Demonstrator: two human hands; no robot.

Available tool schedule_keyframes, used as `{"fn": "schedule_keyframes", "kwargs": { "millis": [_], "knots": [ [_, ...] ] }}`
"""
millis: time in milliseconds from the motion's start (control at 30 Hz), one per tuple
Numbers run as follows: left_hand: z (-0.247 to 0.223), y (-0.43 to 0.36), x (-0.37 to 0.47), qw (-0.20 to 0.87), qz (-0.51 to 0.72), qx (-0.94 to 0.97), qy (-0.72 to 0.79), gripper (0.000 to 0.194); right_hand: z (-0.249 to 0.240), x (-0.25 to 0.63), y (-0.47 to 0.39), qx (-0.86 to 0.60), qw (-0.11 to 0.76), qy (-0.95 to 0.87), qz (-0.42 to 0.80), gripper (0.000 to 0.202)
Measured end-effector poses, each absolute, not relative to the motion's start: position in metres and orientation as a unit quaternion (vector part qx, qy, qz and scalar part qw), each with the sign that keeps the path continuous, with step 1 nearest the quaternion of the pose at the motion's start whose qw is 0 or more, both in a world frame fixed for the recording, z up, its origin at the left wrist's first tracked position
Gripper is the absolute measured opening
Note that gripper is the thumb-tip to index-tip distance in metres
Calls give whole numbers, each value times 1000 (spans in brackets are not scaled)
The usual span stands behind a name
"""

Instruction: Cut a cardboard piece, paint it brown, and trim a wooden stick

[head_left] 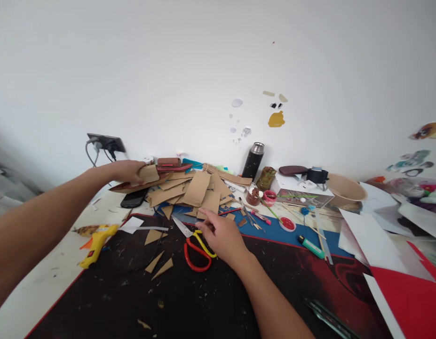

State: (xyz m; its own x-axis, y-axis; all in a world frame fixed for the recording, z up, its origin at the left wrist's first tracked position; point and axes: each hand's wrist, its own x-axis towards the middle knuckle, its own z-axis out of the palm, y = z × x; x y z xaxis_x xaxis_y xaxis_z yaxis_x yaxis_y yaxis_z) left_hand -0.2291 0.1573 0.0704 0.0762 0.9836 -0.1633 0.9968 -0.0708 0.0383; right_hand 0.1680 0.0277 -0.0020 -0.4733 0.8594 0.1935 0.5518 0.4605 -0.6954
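At the far left, my left hand [129, 172] is closed on a brown cardboard piece [149, 174], over a boat-shaped cardboard form [128, 187]. My right hand [225, 235] is at the near edge of a pile of cut cardboard pieces [196, 189]. Its index finger stretches toward the pile, the thumb is apart, and the other fingers are partly hidden. Scissors with one red and one yellow handle [197, 267] lie on the dark mat just left of that hand, blades toward the pile.
A yellow glue gun [99, 245] and a black phone [133, 198] lie at left. A black flask [253, 160], red paint pots [270, 197], a teal-handled cutter [311, 247] and brushes are farther right. White and red sheets [408, 301] cover the right edge. Cardboard scraps [163, 268] dot the mat.
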Motion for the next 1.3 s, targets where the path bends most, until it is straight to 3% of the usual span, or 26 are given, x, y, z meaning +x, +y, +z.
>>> {"fn": "schedule_keyframes", "kwargs": {
  "millis": [1067,1300],
  "knots": [
    [70,153,-225,73,-16,729,681,68,-5,166,26,-434,241,-832,247,45],
    [72,153,-224,82,-2,730,679,59,-5,165,25,-433,228,-840,234,45]
  ]
}}
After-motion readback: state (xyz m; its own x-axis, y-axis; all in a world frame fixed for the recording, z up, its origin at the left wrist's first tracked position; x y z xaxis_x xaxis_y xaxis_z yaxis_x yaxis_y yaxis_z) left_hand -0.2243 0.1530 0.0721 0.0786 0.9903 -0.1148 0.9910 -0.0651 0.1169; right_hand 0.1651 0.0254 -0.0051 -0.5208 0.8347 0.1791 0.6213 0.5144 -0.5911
